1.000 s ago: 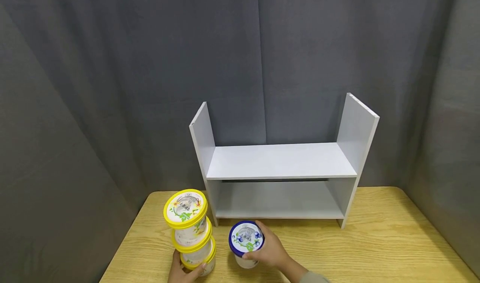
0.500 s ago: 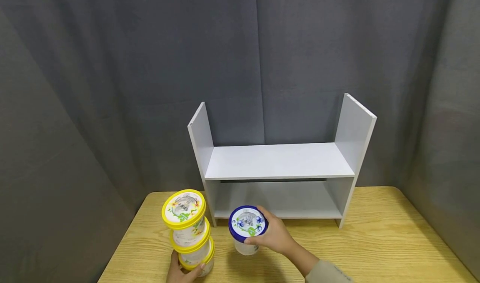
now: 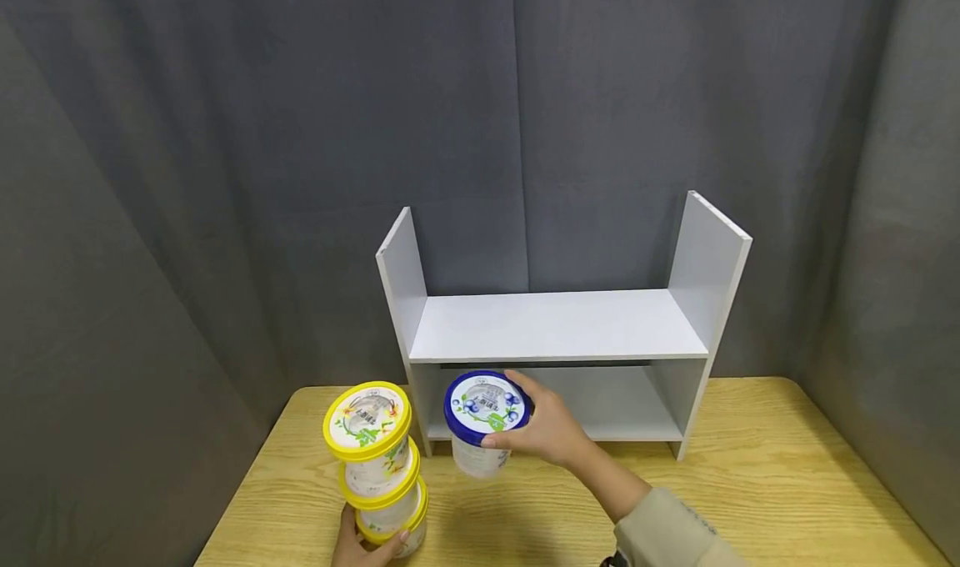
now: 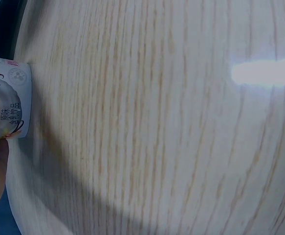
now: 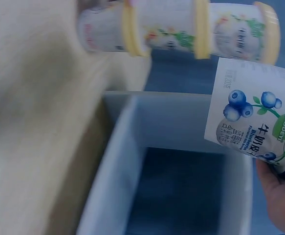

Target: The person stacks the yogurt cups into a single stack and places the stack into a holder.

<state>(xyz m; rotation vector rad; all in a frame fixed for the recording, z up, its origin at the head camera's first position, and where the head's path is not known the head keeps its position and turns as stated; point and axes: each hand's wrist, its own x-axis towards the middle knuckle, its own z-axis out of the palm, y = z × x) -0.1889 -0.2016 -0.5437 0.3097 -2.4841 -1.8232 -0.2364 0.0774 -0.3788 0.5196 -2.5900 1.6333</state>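
Observation:
Three tubs with yellow lids stand stacked at the left of the table; the top tub sits slightly left of the ones below. My left hand grips the bottom tub, thumb on its near side. In the left wrist view, part of that white printed tub shows at the left edge. My right hand holds a blueberry tub with a dark blue lid by its side, raised above the table. The right wrist view shows the blueberry print on this tub, fingers beneath it.
A white two-tier shelf stands at the back of the wooden table. Its left side panel rises just behind the yellow stack. Grey curtains hang behind and along both sides.
My right hand has lifted the blueberry tub off the table, upward and slightly left, to the front of the lower shelf. The left hand and yellow stack stay nearly still.

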